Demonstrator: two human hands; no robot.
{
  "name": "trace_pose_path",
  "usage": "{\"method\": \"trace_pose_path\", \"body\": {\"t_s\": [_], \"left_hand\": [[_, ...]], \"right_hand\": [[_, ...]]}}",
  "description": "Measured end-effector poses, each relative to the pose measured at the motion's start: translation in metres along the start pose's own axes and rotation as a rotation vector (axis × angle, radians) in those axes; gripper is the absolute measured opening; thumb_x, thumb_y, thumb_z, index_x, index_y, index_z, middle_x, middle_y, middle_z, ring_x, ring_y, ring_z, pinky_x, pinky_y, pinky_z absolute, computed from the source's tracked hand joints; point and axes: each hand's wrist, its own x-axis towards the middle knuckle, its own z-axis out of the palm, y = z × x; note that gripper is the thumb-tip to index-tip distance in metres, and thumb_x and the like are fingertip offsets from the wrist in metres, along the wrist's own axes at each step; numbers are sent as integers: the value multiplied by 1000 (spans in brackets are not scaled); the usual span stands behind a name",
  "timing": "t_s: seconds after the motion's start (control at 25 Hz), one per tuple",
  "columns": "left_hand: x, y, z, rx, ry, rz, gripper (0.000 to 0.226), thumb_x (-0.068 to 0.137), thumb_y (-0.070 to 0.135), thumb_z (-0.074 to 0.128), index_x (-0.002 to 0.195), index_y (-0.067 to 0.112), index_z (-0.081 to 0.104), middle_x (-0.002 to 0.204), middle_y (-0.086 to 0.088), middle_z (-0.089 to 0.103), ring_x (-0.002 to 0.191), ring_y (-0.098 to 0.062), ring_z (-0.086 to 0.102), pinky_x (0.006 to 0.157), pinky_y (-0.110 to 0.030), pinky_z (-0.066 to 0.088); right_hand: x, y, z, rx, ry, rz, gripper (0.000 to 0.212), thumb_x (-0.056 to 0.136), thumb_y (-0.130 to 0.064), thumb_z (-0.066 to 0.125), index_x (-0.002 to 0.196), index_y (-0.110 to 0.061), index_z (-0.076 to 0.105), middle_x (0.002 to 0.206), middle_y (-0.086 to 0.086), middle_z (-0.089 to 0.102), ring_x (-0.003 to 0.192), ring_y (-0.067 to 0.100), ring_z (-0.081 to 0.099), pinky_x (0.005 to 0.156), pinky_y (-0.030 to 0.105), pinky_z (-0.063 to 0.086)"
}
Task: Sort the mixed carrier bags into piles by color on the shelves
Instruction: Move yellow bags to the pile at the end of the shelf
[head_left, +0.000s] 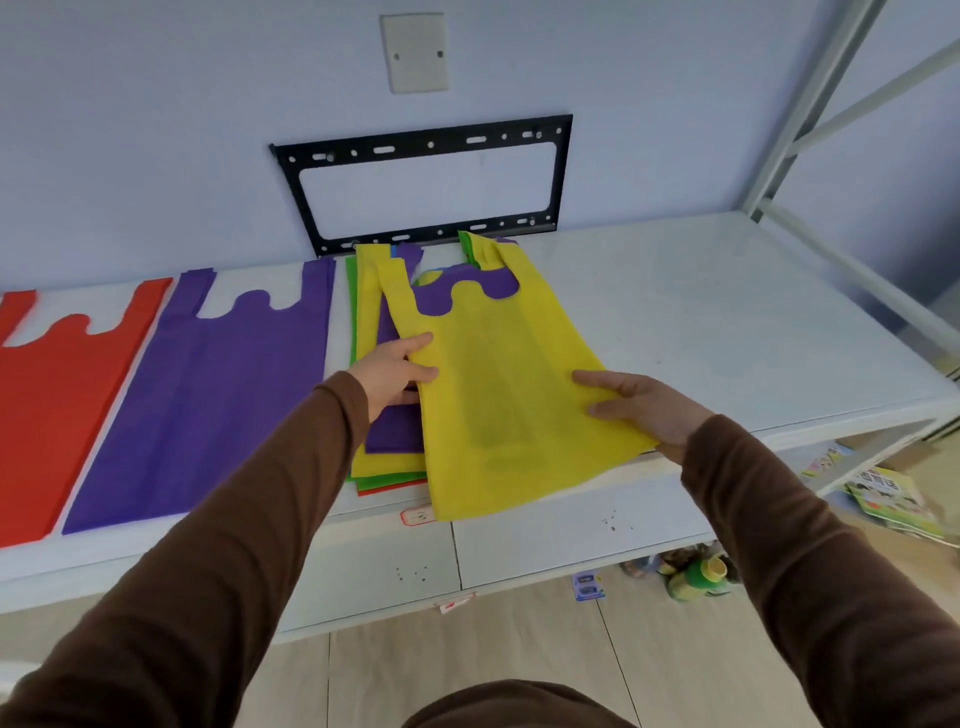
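Head view, from left to right: a red bag (57, 410) lies flat on the white shelf (727, 322) at the far left, its handles pointing toward the wall. Just beside it, a purple bag (208, 405) lies flat as well, handles also toward the wall, its lower edge near the shelf's front lip.

Next comes the mixed stack (387, 462) of bags, near the middle of the shelf. Yellow, green, purple and red edges show in its layers, with a purple one uppermost where it is uncovered. The left hand (395, 371), in a brown sleeve (249, 519), grips the left edge of the yellow bag (498, 395): its thumb lies on top of the fabric and the other fingers (402, 397) curl beneath it, pinching the edge. This yellow bag sits on top of the stack, tilted clockwise, its handles reaching toward the wall and its lower corner hanging over the shelf's front lip.

The right hand (649, 410) holds the bag's right edge, thumb on top and pointing left, the remaining fingers under the fabric where they cannot be seen clearly.

On the wall behind the stack hangs a black metal bracket (423, 182), with a pale blank plate (414, 52) above it. Farther right the shelf surface is bare, and the pale shelving upright (810, 109) rises at the right edge. Below, on a lower level, lie some printed booklets (893, 499).
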Motion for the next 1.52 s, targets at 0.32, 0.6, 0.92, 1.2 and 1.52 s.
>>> {"method": "trace_pose_path", "body": {"t_s": [0.32,0.6,0.92,1.2,1.52], "left_hand": [[51,90,78,343,107,307,95,88,0,62,154,33,4,152,-4,35,120,-25,52,94,-37,52],[144,177,259,373,100,519,98,88,-1,62,154,33,-2,164,4,5,131,-15,38,71,-18,51],[233,105,380,295,-6,19,89,86,-7,61,155,22,13,146,-10,45,121,-35,55,98,-56,47],[242,120,392,646,173,66,80,88,2,62,154,13,18,152,-13,37,129,-32,48,102,-35,43],[252,118,382,663,217,102,76,90,7,61,154,16,20,154,-12,34,129,-32,48,105,-42,44]], "right_hand": [[-1,-74,-84,-384,286,-252,72,84,9,53,144,-29,42,144,1,47,117,18,52,102,31,43],[-12,-80,-287,-400,475,-280,72,84,0,57,143,-40,41,135,-2,50,109,20,55,97,34,47],[20,24,-413,-536,363,36,64,91,-7,55,147,-31,36,141,11,46,91,18,52,75,24,43],[53,38,-439,-538,396,-85,64,85,-11,59,144,-32,43,147,3,44,120,24,54,94,31,48],[67,38,-438,-626,410,-141,57,89,-18,59,144,-27,45,147,0,45,131,23,46,108,37,38]]}}
